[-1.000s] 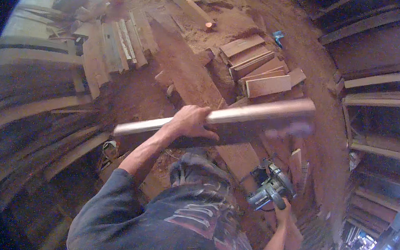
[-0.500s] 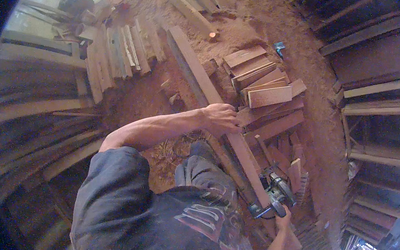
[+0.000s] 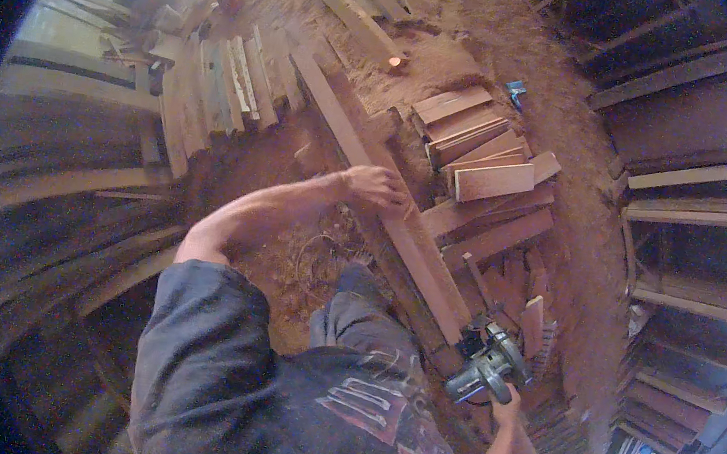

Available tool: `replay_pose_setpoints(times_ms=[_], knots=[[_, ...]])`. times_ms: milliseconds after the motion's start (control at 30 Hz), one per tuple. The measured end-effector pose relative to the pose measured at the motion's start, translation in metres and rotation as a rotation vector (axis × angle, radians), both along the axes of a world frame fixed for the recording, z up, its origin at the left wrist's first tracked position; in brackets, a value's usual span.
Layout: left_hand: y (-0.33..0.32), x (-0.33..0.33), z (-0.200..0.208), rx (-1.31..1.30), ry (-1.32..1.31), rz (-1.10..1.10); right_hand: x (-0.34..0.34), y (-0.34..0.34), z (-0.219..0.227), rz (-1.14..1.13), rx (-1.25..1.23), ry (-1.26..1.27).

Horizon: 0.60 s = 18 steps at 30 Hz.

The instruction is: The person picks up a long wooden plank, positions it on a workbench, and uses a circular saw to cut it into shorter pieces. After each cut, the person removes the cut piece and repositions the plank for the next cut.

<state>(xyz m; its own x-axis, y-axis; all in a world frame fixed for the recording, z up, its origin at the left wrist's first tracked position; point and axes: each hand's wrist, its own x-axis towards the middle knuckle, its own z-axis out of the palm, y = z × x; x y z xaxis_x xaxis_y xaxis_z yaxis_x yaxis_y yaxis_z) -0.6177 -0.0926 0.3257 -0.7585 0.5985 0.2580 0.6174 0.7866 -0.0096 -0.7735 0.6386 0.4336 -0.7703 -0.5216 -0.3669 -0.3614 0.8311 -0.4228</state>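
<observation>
A long reddish-brown plank (image 3: 340, 114) runs diagonally from the upper middle down towards the saw. My left hand (image 3: 376, 188) lies over the plank partway along, its fingers curled across the far edge. A second wooden strip (image 3: 432, 250) appears to lie along the plank's right side. At the plank's near end, my right hand (image 3: 504, 405) is wrapped around the rear handle of a dark circular saw (image 3: 496, 361). The saw's metal base plate is partly visible; its blade is hidden.
A stack of short boards (image 3: 492, 181) lies right of the plank. Several longer boards (image 3: 228, 80) lie at the upper left, and more timber (image 3: 364, 14) sits at the top. Sawdust covers the floor (image 3: 452, 55). Wooden racks (image 3: 702, 209) line the right side.
My left hand and the plank have shifted to the left and away. The plank's near end now stops at the saw's front. The saw has tilted and moved slightly left with my right hand.
</observation>
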Motion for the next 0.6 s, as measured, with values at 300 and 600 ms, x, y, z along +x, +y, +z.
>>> replay_pose_setpoints(times_ms=[300, 600], knots=[[-0.024, 0.003, 0.021, -0.096, -0.338, 0.259, -0.003, 0.021, -0.015, -0.089, 0.094, -0.074], [0.1, 0.052, 0.06, 0.543, 0.28, 1.065, -0.009, 0.012, -0.013, 0.074, -0.215, -0.19]])
